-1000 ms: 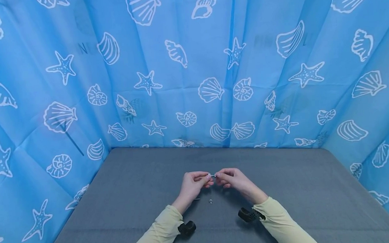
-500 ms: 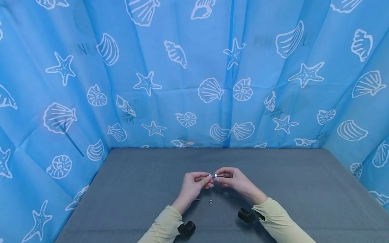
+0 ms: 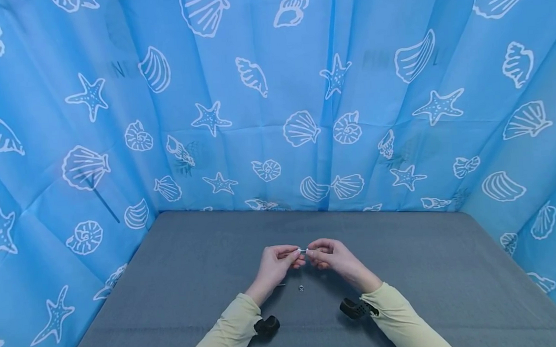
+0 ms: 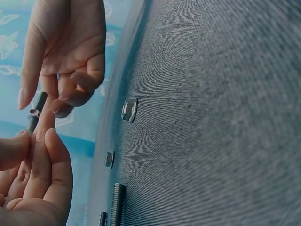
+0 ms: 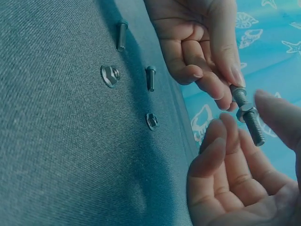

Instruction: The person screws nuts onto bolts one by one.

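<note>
Low over the grey table, my left hand [image 3: 274,265] pinches the head end of a metal bolt [image 5: 255,131] between thumb and fingertips. A hex nut [image 5: 246,113] sits partway along the bolt's thread. Around the threaded end is my right hand [image 3: 340,256], its fingers loosely bent. In the right wrist view its thumb [image 5: 280,113] stands a little apart from the nut, with the fingers on the other side. Bolt and nut are tiny in the head view, partly hidden by the fingertips.
On the table [image 3: 220,323] below the hands lie two flanged nuts, a nearer one [image 5: 109,76] and a smaller-looking one [image 5: 151,121]. Two loose bolts, one bolt [image 5: 122,37] and another bolt [image 5: 151,79], lie close by. A blue shell-patterned curtain [image 3: 275,116] surrounds the table.
My right fingertips drew back, showing the nut on the bolt, then came in toward it again. My left hand keeps its pinch and stays in place.
</note>
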Available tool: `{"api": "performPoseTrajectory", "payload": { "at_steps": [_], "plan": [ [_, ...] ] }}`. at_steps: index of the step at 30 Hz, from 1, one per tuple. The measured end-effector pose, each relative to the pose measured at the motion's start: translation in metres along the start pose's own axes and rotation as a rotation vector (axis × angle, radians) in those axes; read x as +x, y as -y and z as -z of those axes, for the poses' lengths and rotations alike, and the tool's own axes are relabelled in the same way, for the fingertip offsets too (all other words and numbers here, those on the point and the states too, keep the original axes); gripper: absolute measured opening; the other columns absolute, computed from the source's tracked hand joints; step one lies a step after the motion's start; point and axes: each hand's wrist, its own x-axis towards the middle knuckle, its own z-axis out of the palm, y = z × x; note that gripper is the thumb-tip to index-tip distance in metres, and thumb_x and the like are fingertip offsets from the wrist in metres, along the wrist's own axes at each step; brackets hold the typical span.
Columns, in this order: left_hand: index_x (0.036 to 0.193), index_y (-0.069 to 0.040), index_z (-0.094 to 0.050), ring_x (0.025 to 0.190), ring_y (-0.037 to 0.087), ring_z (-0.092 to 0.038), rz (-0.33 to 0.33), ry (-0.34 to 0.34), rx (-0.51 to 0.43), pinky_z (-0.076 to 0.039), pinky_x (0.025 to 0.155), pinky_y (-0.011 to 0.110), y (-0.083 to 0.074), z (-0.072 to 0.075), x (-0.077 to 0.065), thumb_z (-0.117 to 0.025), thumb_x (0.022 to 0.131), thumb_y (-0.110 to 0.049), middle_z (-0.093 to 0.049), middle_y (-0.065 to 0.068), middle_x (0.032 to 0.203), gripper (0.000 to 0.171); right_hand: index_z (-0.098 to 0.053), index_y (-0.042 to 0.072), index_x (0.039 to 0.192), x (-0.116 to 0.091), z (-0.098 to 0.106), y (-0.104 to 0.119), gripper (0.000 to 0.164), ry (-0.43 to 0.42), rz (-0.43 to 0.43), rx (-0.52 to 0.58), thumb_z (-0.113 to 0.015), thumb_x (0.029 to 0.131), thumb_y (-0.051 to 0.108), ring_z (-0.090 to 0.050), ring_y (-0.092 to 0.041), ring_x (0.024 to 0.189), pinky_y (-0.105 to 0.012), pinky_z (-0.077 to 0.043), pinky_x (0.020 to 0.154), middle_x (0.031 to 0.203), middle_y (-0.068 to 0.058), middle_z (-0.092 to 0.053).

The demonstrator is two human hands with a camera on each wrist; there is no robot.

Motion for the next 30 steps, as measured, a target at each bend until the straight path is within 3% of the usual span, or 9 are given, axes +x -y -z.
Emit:
{"api": "performPoseTrajectory", "payload": {
  "at_steps": [5, 13, 22, 30],
  "plan": [
    [0.108, 0.013, -0.064, 0.085, 0.035, -0.069, -0.003, -0.018, -0.015, -0.053, 0.079, 0.052, -0.0054, -0.0014, -0.0039, -0.059, 0.093, 0.001, -0.068, 0.028, 0.091, 0.020, -0.052, -0.009, 0.122, 0.0008, 0.0008, -0.0022, 0.037, -0.007, 0.040, 0.014, -0.063, 0.094, 0.012, -0.063, -0.026, 0.094, -0.048, -0.052, 0.084, 0.100, -0.014, -0.066],
    [0.110, 0.013, -0.064, 0.087, 0.036, -0.068, -0.013, -0.019, -0.011, -0.056, 0.078, 0.045, -0.0067, -0.0020, -0.0046, -0.058, 0.094, 0.001, -0.067, 0.028, 0.095, 0.020, -0.060, -0.008, 0.111, 0.0044, -0.0018, -0.0042, 0.034, -0.027, 0.015, 0.001, -0.062, 0.095, 0.022, -0.062, -0.018, 0.082, -0.039, -0.054, 0.075, 0.093, -0.013, -0.068],
    [0.109, 0.013, -0.064, 0.085, 0.034, -0.069, -0.019, -0.038, -0.009, -0.057, 0.074, 0.041, -0.0070, -0.0038, -0.0049, -0.059, 0.093, 0.001, -0.068, 0.028, 0.093, 0.020, -0.054, -0.010, 0.118, 0.0051, -0.0011, -0.0051, 0.039, -0.024, 0.046, -0.025, -0.066, 0.092, 0.017, -0.064, -0.021, 0.089, -0.043, -0.054, 0.081, 0.097, -0.011, -0.067],
    [0.110, 0.014, -0.063, 0.085, 0.035, -0.069, -0.021, -0.047, -0.009, -0.055, 0.076, 0.046, -0.0046, -0.0042, -0.0038, -0.059, 0.093, 0.003, -0.068, 0.027, 0.092, 0.021, -0.059, -0.005, 0.114, 0.0056, -0.0031, -0.0037, 0.036, -0.049, -0.006, -0.035, -0.065, 0.093, 0.023, -0.065, -0.022, 0.086, -0.037, -0.054, 0.076, 0.093, -0.008, -0.069]
  ]
}}
